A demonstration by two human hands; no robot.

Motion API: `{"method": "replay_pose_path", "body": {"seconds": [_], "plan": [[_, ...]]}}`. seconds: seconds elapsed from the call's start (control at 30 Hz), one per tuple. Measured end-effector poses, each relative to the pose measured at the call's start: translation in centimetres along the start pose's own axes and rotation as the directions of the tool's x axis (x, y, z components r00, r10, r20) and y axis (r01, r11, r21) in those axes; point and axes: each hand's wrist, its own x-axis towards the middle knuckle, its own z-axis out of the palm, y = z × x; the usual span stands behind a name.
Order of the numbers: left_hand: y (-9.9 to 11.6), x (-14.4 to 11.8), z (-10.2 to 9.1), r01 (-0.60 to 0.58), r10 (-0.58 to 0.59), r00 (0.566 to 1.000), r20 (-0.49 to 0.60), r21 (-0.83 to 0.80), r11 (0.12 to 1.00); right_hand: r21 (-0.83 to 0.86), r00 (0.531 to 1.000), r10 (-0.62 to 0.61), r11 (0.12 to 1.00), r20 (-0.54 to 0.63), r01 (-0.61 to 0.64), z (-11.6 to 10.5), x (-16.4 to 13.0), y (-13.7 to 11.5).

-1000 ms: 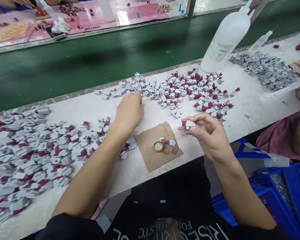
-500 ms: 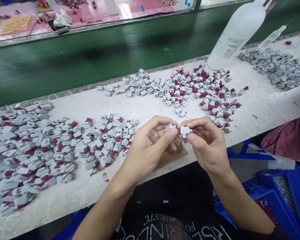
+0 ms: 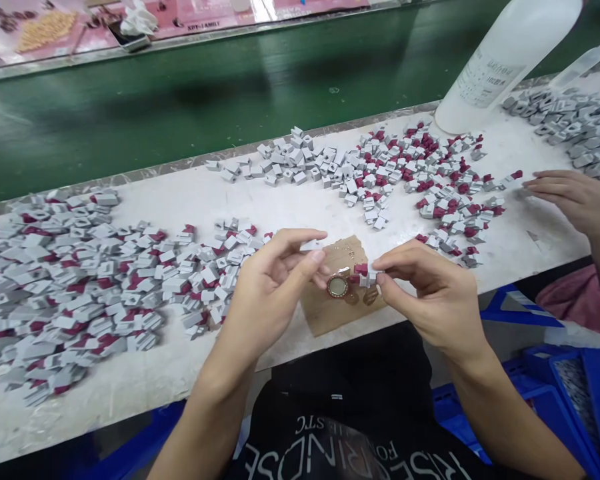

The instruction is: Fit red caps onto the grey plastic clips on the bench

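My left hand (image 3: 285, 280) pinches a small light grey plastic block (image 3: 313, 245) between thumb and forefinger. Opposite it, my right hand (image 3: 425, 287) is closed on a small grey-and-maroon plastic piece (image 3: 364, 272), with the maroon end pointing left. The two pieces are apart. Beneath the hands lies a brown cardboard piece (image 3: 325, 317), wet with clear drops. On it sits a small round cap (image 3: 338, 286) beside a clear puddle, close below the right hand's piece.
Joined grey-and-maroon parts (image 3: 80, 287) lie heaped on the left. Grey blocks (image 3: 295, 157) and grey-and-maroon pieces (image 3: 430, 167) spread across the back. A large white bottle (image 3: 500, 73) stands back right near grey parts (image 3: 575, 127). Another person's hand (image 3: 575, 197) rests at the right.
My hands have drawn apart, and the right hand's piece is now over the cardboard by the cap, maroon end showing more. Another person's hand has come in at the right. The view has shifted.
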Motion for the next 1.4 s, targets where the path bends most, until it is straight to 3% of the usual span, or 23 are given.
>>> {"method": "replay_pose_path", "body": {"seconds": [0.17, 0.33, 0.53, 0.67, 0.73, 0.83, 0.93, 1.4], "plan": [[-0.9, -0.6, -1.9, 0.092, -0.091, 0.996, -0.01, 0.032, 0.995, -0.099, 0.999, 0.0, 0.995, 0.054, 0.006, 0.3, -0.8, 0.1], [-1.4, -1.4, -3.0, 0.158, -0.158, 0.987, -0.009, 0.072, 0.985, -0.085, 0.994, -0.015, 0.996, 0.109, 0.025, 1.0, -1.0, 0.1], [-1.7, -2.3, -3.5, 0.077, -0.071, 0.997, -0.039, 0.209, 0.975, -0.113, 0.994, 0.0, 0.994, 0.109, 0.013, 1.0, -1.4, 0.5], [-2.6, -2.1, -2.3, -0.004, 0.028, 0.995, -0.092, 0.259, 0.966, -0.112, 0.995, 0.002, 0.994, 0.101, 0.01, 0.9, -1.5, 0.5], [-3.0, -1.7, -1.3, -0.061, 0.109, 0.988, -0.106, 0.38, 0.923, -0.116, 0.994, -0.004, 0.993, 0.106, 0.016, 0.9, -1.5, 0.5], [-3.2, -0.9, -0.2, -0.146, 0.208, 0.978, -0.024, 0.635, 0.759, -0.124, 0.994, -0.009, 0.992, 0.111, 0.023, 0.9, -1.6, 0.6], [-3.2, -0.3, 0.3, -0.17, 0.186, 0.98, 0.068, 0.771, 0.614, -0.134, 0.996, -0.006, 0.991, 0.094, 0.019, 0.8, -1.7, 0.6], [-1.8, 0.5, -0.6, -0.161, 0.017, 0.984, 0.176, 0.851, 0.5, -0.086, 0.997, -0.052, 0.995, 0.056, 0.056, 1.1, -1.9, 0.5]]}}
